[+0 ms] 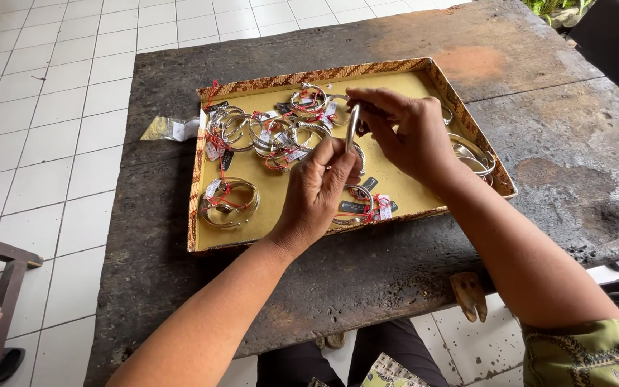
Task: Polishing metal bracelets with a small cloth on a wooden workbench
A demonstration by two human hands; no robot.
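Both hands meet above the tray (205, 215) on the tabletop (539, 165). The silver bangle (353, 125) stands nearly upright between them: right hand (406, 132) pinching its top end, left hand (320, 186) pinching its lower end from below.

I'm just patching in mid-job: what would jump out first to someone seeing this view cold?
First, the two hands meeting over the middle of the tray: the left hand and right hand both pinch one silver bangle held on edge. Beneath them, a shallow tray with a woven-pattern rim sits on a dark, weathered table. More silver bangles with red strings and small tags cluster in its far-left part.
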